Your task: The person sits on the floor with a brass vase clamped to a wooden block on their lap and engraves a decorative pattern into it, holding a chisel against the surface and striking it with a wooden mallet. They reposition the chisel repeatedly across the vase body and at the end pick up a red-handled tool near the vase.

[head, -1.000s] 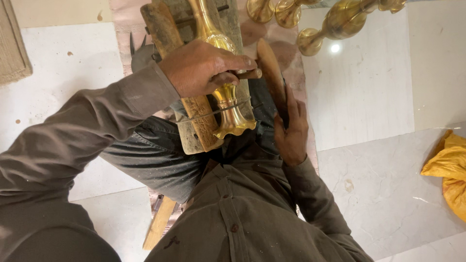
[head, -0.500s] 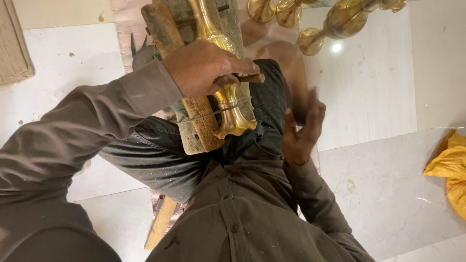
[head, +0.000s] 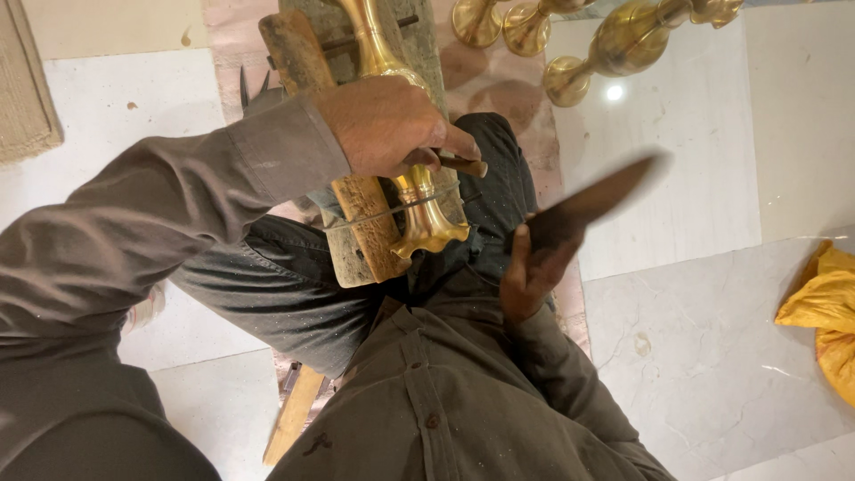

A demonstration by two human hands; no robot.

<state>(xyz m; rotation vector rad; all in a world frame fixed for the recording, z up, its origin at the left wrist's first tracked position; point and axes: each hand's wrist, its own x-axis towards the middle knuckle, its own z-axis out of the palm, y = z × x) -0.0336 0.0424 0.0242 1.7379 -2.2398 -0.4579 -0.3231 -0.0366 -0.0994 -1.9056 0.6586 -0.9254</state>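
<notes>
**Holding a brass stem on the wooden block**

Looking down from the head camera, I see my left hand (head: 387, 125) closed over a thin dark tool (head: 463, 165), its fingers (head: 445, 147) clenched around the handle, pressing it against the brass piece (head: 419, 209). That brass piece lies lengthwise on a worn wooden block (head: 361, 236) propped across my lap, its flared scalloped foot pointing toward me and a thin wire or strap crossing the stem. My right hand (head: 534, 267) is off to the side, fingers wrapped around the end of a long dark flat stick (head: 592, 200), which is raised and blurred; it is well apart from the brass piece.

As for progress, I judge the work on this piece to be in the middle: it is fixed on the block with the tool set against it, and the surface near the foot looks bright. How much of the stem is finished I cannot tell, since my hand covers it.

On the marble floor (head: 677, 178) beyond my knees lie several more brass stems (head: 614, 49); whether those are done I cannot tell. I see no real container. The nearest thing is a yellow bag or cloth (head: 824, 312) at the right edge, and what it holds, if anything, is hidden.
</notes>
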